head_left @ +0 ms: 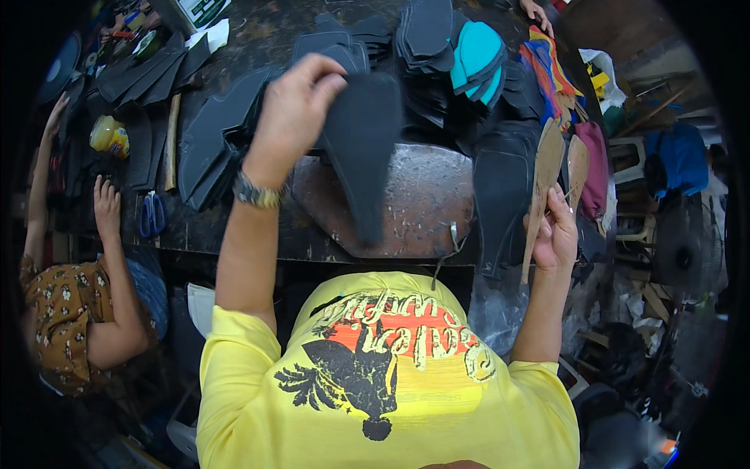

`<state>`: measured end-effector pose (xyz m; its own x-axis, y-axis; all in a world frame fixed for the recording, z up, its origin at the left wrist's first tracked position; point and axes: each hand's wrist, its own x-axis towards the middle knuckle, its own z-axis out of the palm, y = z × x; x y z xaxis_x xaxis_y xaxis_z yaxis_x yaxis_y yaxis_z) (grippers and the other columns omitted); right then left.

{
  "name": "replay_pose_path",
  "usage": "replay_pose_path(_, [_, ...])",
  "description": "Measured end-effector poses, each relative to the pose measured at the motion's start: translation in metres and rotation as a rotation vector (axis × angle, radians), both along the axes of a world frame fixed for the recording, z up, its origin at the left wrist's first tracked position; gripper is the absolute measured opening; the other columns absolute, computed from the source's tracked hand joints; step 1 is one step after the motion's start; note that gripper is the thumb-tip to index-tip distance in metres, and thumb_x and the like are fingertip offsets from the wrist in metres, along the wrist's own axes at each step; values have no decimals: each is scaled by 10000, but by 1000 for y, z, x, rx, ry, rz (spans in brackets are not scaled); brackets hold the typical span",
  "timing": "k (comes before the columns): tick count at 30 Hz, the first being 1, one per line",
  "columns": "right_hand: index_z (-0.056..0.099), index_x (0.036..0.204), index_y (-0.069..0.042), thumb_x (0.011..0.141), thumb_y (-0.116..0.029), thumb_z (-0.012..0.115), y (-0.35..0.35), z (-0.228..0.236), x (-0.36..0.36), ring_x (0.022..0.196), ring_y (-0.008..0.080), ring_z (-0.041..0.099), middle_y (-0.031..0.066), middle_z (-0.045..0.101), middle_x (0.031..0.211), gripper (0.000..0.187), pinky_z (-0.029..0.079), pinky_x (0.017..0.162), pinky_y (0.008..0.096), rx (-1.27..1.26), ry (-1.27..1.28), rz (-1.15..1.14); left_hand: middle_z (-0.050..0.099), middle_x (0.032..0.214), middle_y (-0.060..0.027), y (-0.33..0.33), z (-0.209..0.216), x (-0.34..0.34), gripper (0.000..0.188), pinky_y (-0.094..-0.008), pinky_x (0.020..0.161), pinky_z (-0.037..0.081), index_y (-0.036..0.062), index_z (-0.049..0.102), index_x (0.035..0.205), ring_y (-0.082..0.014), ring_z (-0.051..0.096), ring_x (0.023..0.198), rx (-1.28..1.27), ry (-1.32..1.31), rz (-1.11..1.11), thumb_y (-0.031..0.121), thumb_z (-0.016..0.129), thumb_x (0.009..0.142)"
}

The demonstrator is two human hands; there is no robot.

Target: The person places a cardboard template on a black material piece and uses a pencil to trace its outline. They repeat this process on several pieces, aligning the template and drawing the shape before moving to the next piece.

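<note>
My left hand (295, 109) pinches a black sole-shaped piece (366, 148) by its upper edge. The piece hangs slightly blurred above a worn brown board (430, 195) at the table's near edge. In my right hand (556, 234) is a thin brown sole-shaped template (545, 168), held upright by its narrow lower end. A second brown template (577, 164) shows just behind those fingers; whether I hold it too, I cannot tell. Beside the right hand lies a stack of black sole-shaped pieces (500, 187) with pale outlines.
Black stacks (223, 133) and turquoise pieces (478, 62) cover the dark table (266, 31). Blue-handled scissors (152, 215), a wooden stick (172, 141) and a yellow jar (109, 137) lie left. A co-worker (86, 313) sits there; another person's hand (537, 14) rests at the far right.
</note>
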<state>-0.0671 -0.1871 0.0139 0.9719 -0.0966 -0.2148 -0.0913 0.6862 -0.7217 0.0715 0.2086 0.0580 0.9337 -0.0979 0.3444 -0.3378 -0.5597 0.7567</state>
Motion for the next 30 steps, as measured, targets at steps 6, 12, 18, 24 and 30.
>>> replay_pose_path(6, [650, 1267, -82, 1086, -119, 567, -12, -1, -8, 547, 66, 492, 80, 764, 1130, 202, 413, 520, 210, 73, -87, -99, 708, 1159, -132, -54, 4, 9, 274, -392, 984, 524, 65, 728, 1201, -294, 670, 1142, 98, -588, -91, 108, 739, 930])
replay_pose_path(12, [632, 1301, -76, 1067, -107, 596, -19, -7, -14, 580, 75, 509, 101, 746, 1192, 239, 435, 539, 205, 16, 1, -252, 655, 1275, -129, -171, -51, -27, 565, -430, 968, 483, 40, 647, 1314, -301, 617, 1193, 331, -279, -549, 269, 830, 831])
replay_pose_path(18, [627, 1314, -71, 1076, -122, 582, -26, -10, -24, 603, 75, 521, 112, 737, 1215, 248, 436, 545, 198, -20, -9, -263, 633, 1159, -99, -198, -75, -18, 677, -417, 977, 425, 69, 617, 1294, -297, 590, 1192, 436, -182, -446, 279, 912, 722])
replay_pose_path(24, [609, 1331, -80, 1083, -118, 562, -30, -3, -24, 597, 75, 515, 117, 729, 1233, 256, 437, 548, 197, -23, -91, -193, 670, 1022, -95, -189, -60, -16, 299, -382, 835, 521, 61, 676, 1076, -258, 677, 937, 138, -27, -592, 217, 825, 869])
replay_pose_path(30, [547, 1408, -69, 1064, -83, 579, -6, 15, -28, 565, 44, 464, 110, 704, 1281, 346, 406, 526, 169, -138, -113, -94, 731, 882, -100, -118, -28, -13, 195, -295, 758, 546, 2, 692, 1087, -144, 676, 798, -135, 87, -567, 159, 732, 979])
